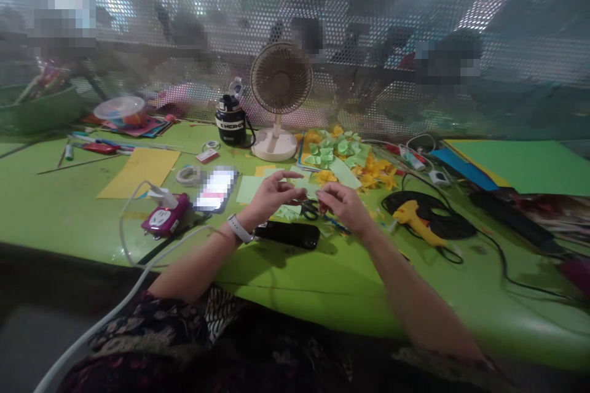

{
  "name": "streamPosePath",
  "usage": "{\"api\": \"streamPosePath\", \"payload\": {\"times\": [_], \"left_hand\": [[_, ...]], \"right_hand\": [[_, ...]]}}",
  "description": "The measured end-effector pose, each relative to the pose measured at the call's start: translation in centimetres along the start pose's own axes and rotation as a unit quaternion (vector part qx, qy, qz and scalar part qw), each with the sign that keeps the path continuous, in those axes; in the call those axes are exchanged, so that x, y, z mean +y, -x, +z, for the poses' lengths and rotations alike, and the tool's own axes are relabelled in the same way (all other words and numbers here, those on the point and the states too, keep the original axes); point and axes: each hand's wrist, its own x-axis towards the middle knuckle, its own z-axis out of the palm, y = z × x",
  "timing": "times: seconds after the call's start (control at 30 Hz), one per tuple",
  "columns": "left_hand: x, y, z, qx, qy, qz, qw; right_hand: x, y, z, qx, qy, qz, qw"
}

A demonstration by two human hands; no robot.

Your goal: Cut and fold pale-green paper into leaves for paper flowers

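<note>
My left hand, with a pale watch band on its wrist, hovers over the middle of the green table. Its fingers are stretched out, thumb and index apart, and I see nothing between them. Facing it, my right hand has thumb and fingertips pinched together; whatever they may hold is too small to make out. Between and below the hands lie scissors with dark handles and pale green paper pieces. A long black case-like object rests nearer to me. Just beyond are green paper flowers and yellow paper flowers.
A yellow glue gun lies on a black mat at right, its cord trailing. Left are a lit phone, a purple power socket with cables, and yellow paper. A fan and black bottle stand behind.
</note>
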Motion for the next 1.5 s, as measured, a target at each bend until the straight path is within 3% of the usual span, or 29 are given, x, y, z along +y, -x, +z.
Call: {"api": "streamPosePath", "payload": {"times": [0.1, 0.3, 0.47, 0.57, 0.63, 0.87, 0.97, 1.03, 1.1, 1.2, 1.5], "left_hand": [[0.1, 0.0, 0.0, -0.007, -0.001, -0.005, 1.000], [0.0, -0.4, -0.6, -0.012, -0.004, -0.022, 1.000], [0.2, -0.6, -0.6, 0.072, 0.065, -0.005, 0.995], [-0.3, -0.3, 0.2, 0.057, 0.106, -0.031, 0.992], [-0.7, -0.1, 0.6, 0.034, 0.101, -0.040, 0.993], [-0.8, -0.1, 0.3, 0.055, 0.074, -0.047, 0.995], [-0.4, -0.3, -0.2, 0.045, 0.068, -0.052, 0.995], [-0.3, -0.4, -0.4, 0.022, 0.073, -0.064, 0.995], [-0.3, -0.4, -0.5, -0.003, 0.076, -0.077, 0.994], [-0.4, -0.4, -0.5, -0.017, 0.076, -0.088, 0.993], [-0.6, -0.2, -0.2, -0.008, 0.084, -0.094, 0.992]], "right_hand": [[-0.4, 0.1, -0.4, 0.018, -0.011, 0.015, 1.000], [-0.1, -0.1, -0.1, -0.021, -0.023, 0.017, 0.999], [0.1, -0.2, 0.6, 0.053, -0.087, 0.018, 0.995], [0.2, 0.0, 1.5, 0.089, -0.094, 0.027, 0.991], [0.4, 0.2, 2.1, 0.082, -0.090, 0.033, 0.992], [0.7, 0.6, 2.6, 0.018, -0.059, 0.018, 0.998], [0.8, 0.7, 1.5, -0.016, -0.018, -0.027, 0.999], [0.8, 0.8, 0.5, 0.016, 0.033, -0.096, 0.995], [0.5, 0.7, -0.3, 0.058, 0.091, -0.177, 0.978], [0.4, 0.4, -0.6, 0.054, 0.162, -0.267, 0.949], [1.4, 0.1, 0.1, 0.034, 0.146, -0.303, 0.941]]}}
